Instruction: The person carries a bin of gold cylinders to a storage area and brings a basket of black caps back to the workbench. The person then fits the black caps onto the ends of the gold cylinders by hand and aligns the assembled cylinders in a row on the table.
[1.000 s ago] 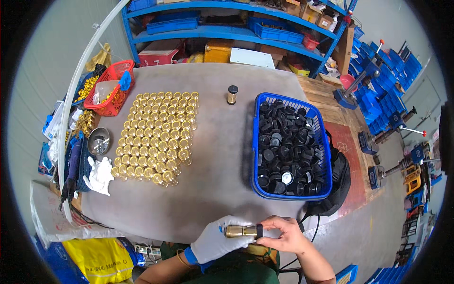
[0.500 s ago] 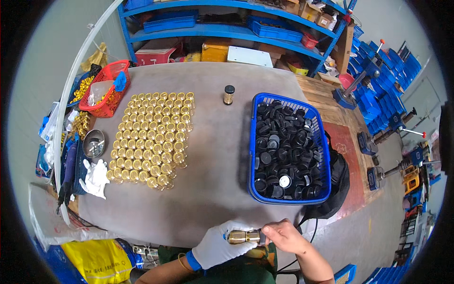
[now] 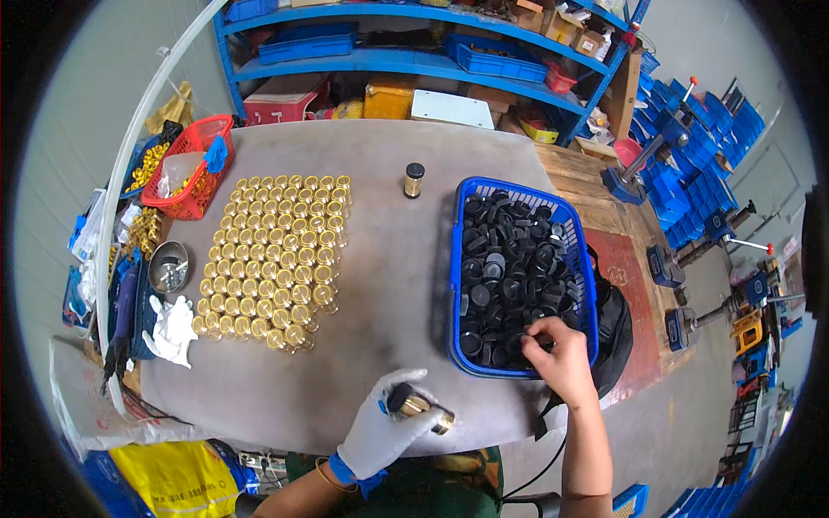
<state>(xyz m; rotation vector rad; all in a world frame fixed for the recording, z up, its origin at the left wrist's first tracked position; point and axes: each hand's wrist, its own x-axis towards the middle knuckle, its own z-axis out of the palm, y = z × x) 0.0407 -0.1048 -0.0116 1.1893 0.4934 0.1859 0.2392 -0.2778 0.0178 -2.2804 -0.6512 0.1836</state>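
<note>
My left hand point(image 3: 380, 432), in a white glove with a blue cuff, is closed around a brass-coloured cylinder point(image 3: 414, 404). A black cap sits on the cylinder's upper left end; its other end shows brass. My bare right hand point(image 3: 557, 352) is over the near right part of a blue plastic basket point(image 3: 454, 293) heaped with round black caps point(image 3: 509, 268). Its fingers are pinched together among the caps, and what they hold is hidden. A similar cylinder with a black top point(image 3: 414, 181) stands upright farther back on the grey tabletop point(image 3: 389, 259).
Rows of gold-rimmed glass-topped cylinders point(image 3: 268, 259) stand on the left. Beyond them are a red basket point(image 3: 194, 203), a metal bowl point(image 3: 169, 267) and a white glove point(image 3: 173, 330). A blue shelf point(image 3: 414, 62) is behind the table. Hand presses point(image 3: 629, 183) line the wooden bench at right.
My right hand has left the cylinder and moved up and right into the basket. My left hand has tilted the cylinder, its black-capped end now toward the upper left.
</note>
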